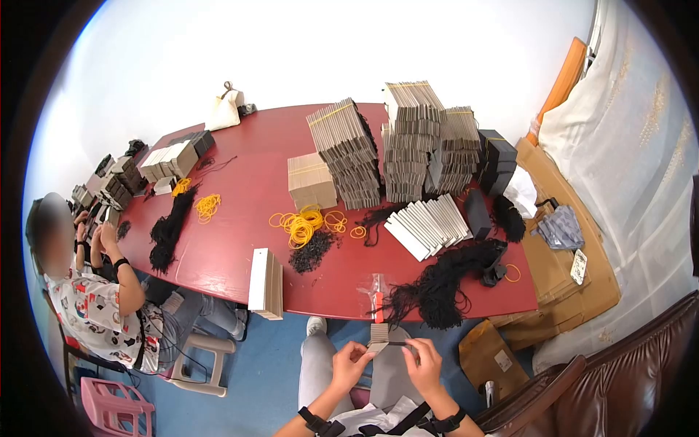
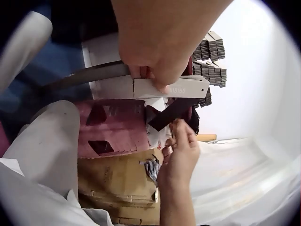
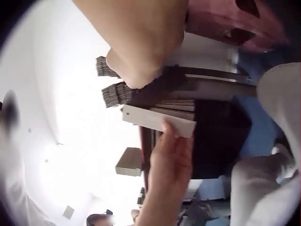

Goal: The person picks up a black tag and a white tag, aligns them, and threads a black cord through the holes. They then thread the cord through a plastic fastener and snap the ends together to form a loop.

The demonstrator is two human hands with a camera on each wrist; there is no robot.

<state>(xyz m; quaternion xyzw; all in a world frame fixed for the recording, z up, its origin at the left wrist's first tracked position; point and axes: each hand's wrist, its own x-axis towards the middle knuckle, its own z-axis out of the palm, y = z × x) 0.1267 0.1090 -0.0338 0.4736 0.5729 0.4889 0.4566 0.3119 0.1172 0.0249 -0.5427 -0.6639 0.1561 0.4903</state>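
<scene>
My left hand (image 1: 349, 365) pinches a light card with a hole and printed letters, seen in the left wrist view as a long card (image 2: 188, 88). Ridged card edges (image 1: 379, 333) show beyond its fingers. My right hand (image 1: 424, 366) is close on the right, its thumb and fingertips pinching a black strip (image 2: 173, 113) that runs to the card. In the right wrist view the left hand (image 3: 170, 157) holds the card (image 3: 155, 120) from below, and the right hand (image 3: 138, 66) is above it. The right fingertips are hidden there.
On the red table (image 1: 255, 160) stand tall card stacks (image 1: 349, 156), a white-faced stack (image 1: 266, 284), fanned white cards (image 1: 429, 226), yellow bands (image 1: 302, 227) and black cords (image 1: 444, 288). A person (image 1: 95, 298) sits at the left; a brown leather seat (image 1: 619, 371) is at the right.
</scene>
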